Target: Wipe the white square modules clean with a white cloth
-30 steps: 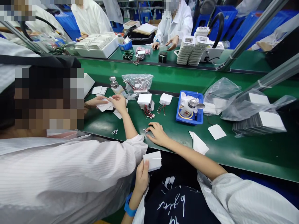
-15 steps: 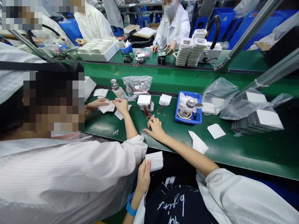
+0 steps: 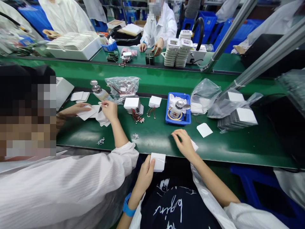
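Observation:
My left hand grips a white square card-like piece in front of my body, just off the bench's near edge, with the thumb lying on its face. My right hand is over the green bench with thumb and forefinger pinched together. Whatever may be between those fingertips is too small to make out. Partly behind that hand lies a folded white cloth or paper. To its left, a small pile of tiny metallic pieces rests on the bench. A single white square sheet lies beyond it to the right.
A blue tray holds a pump bottle. White stacks with red wires stand at centre, and wrapped white sheets at right. At left, a co-worker's hands handle white sheets. A metal post slants across the right.
My right hand has moved right, away from the small metallic pile, which now shows. My left hand still holds the white piece. The whole view has shifted to the right.

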A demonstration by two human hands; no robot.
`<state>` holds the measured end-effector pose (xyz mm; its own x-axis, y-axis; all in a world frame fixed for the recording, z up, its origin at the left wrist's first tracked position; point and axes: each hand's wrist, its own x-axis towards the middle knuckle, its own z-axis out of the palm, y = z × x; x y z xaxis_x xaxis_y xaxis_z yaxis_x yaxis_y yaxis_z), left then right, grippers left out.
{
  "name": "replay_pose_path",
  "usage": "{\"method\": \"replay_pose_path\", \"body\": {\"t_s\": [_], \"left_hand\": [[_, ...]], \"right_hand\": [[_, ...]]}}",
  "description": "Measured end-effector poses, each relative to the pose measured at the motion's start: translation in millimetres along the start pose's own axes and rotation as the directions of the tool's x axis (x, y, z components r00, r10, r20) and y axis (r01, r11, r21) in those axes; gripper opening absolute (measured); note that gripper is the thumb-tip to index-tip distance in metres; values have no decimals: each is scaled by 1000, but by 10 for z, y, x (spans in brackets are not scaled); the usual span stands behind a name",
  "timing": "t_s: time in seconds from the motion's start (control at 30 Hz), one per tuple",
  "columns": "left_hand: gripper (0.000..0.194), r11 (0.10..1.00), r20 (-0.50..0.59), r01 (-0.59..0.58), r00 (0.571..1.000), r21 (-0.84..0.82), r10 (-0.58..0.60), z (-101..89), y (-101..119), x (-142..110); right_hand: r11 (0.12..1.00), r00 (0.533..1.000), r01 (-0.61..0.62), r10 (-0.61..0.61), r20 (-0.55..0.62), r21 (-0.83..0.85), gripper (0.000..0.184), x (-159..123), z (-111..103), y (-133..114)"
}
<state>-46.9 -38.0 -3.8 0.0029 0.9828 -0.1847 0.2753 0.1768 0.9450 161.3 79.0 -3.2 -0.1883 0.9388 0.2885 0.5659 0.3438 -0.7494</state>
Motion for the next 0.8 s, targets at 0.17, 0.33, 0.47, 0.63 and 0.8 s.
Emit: {"method": "replay_pose_path", "body": {"t_s": [0.17, 0.33, 0.47, 0.63, 0.8], "left_hand": [[31, 979, 100, -158, 984, 132, 145, 188, 74, 294], [24, 924, 134, -304, 951, 233, 280, 425, 77, 674], [28, 854, 58, -345, 934, 388, 351, 533, -37, 810], [30, 778, 9, -343, 917, 527, 398, 572, -147, 786], [27, 736, -16, -346, 900, 582, 436, 583, -153, 770]], "right_hand": [[972, 972, -180, 153, -178, -149, 24, -190, -316, 430], [963, 982, -180, 165, -88, -200, 22, -143, -193, 534], [969, 986, -165, 162, -30, -184, 23, -68, -150, 555], [989, 990, -123, 128, 65, -81, 23, -66, -231, 508], [998, 980, -58, 62, 187, -32, 20, -88, -126, 355]]}}
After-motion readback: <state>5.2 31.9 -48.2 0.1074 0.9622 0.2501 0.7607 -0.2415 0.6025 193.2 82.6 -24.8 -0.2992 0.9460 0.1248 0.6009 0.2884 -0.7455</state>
